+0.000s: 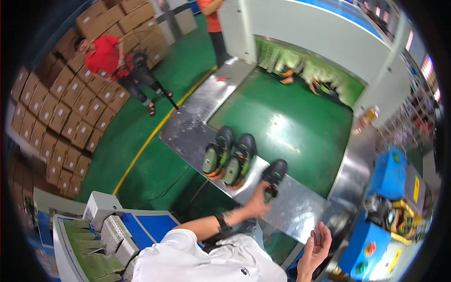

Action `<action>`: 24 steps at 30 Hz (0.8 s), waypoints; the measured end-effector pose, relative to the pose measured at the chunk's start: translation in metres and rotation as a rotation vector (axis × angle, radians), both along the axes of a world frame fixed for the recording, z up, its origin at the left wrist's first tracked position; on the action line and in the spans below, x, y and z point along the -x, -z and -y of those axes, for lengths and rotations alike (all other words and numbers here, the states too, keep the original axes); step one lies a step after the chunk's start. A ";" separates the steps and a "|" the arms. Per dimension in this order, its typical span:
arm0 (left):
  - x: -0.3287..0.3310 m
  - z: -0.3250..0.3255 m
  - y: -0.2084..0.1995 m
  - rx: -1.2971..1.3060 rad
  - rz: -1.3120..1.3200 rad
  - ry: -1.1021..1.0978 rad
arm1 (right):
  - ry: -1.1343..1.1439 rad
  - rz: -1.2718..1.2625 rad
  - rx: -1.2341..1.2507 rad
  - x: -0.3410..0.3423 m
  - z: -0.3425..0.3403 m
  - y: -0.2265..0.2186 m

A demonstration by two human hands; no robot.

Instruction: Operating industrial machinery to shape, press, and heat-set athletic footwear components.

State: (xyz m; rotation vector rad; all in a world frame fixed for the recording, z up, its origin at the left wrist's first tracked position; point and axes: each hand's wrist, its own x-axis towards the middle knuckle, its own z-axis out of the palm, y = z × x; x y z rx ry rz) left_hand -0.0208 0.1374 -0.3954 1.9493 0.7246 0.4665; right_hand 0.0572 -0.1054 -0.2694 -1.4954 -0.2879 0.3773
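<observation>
My left hand point(257, 201), with a dark band on its wrist, grips the heel end of a black shoe point(276, 170) on the metal ledge. Two more black shoes stand side by side to its left: one at the far left point(219, 152) and one beside it point(240, 160). Both have greenish insides and orange trim at the heel. My right hand point(317, 246) is raised near the ledge's right end, palm up and fingers apart, holding nothing.
The metal ledge point(300, 207) borders a green surface point(286, 122) below a machine opening with a fringed curtain point(338, 80); shoes lie there. Blue control boxes point(369, 244) stand right. A belt machine point(145, 230) is at lower left. One person in red point(105, 54) stands near stacked cartons point(61, 117).
</observation>
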 end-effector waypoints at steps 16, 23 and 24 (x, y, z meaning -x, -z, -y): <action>0.057 -0.138 -0.019 -0.060 0.241 -0.422 | -0.461 -0.269 0.322 0.014 -0.279 0.121; 0.072 -0.136 -0.046 0.040 0.226 -0.368 | -0.140 -0.919 0.127 -0.073 -0.258 0.096; 0.076 -0.127 -0.053 0.100 0.197 -0.315 | -0.130 -0.950 0.007 -0.079 -0.250 0.068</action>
